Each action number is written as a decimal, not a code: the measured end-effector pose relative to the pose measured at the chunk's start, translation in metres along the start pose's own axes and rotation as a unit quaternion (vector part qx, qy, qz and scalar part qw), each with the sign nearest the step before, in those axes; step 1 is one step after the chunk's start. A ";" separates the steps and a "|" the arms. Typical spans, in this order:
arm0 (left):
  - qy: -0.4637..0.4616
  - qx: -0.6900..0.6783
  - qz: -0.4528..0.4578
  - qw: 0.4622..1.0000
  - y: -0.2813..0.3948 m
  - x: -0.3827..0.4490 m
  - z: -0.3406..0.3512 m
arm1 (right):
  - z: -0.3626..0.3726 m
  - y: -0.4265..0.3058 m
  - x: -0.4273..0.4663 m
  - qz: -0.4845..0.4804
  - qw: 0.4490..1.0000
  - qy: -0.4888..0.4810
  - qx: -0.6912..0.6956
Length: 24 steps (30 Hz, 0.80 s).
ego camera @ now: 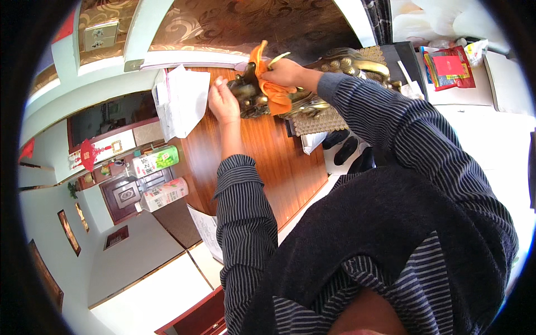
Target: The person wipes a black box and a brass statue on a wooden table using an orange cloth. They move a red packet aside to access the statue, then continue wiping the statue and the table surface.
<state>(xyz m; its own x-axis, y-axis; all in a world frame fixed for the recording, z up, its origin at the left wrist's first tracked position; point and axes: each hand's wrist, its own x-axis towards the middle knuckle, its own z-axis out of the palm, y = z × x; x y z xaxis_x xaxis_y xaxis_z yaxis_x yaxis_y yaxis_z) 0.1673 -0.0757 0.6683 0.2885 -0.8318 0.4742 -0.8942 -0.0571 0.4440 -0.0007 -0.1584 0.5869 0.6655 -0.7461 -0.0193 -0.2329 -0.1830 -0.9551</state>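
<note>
A bronze-coloured sculpted ornament (pixel 310 100) lies across the far side of the wooden tabletop, its dark knobbly end towards the left. Bunched in my right hand (pixel 284 73) is an orange cloth (pixel 277 97), pressed against the ornament; part of the cloth sticks up beyond my fingers. My left hand (pixel 224 100) is at the ornament's left end, fingers raised and palm beside it. Whether it bears on the ornament or only rests close by, I cannot tell. A beaded tan mat (pixel 320 122) shows under the ornament's right part.
White papers (pixel 184 100) lie left of my left hand. Two drink bottles, one with a green label (pixel 155 161) and one pink (pixel 165 194), stand at the table's left edge. Red packets (pixel 454 69) sit on a white surface at the right. Dark shoes (pixel 346 150) are below the table (pixel 259 159).
</note>
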 end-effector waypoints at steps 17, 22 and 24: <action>0.003 0.069 -0.004 0.998 -0.013 -0.005 0.026 | 0.006 -0.028 -0.019 -0.079 0.957 -0.132 -0.248; 0.001 0.054 -0.012 0.998 -0.019 -0.008 0.018 | 0.016 -0.008 -0.048 -0.132 0.976 -0.067 -0.158; -0.005 0.050 -0.018 0.999 -0.017 -0.007 0.024 | 0.027 0.002 -0.053 -0.096 0.988 0.040 -0.115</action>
<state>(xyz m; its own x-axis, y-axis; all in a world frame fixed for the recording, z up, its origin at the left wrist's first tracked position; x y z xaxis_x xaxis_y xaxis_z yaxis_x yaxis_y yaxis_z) 0.1722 -0.0823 0.6399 0.3187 -0.8335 0.4513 -0.9128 -0.1417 0.3830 -0.0176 -0.1021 0.5781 0.6566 -0.7306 0.1873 -0.2694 -0.4591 -0.8465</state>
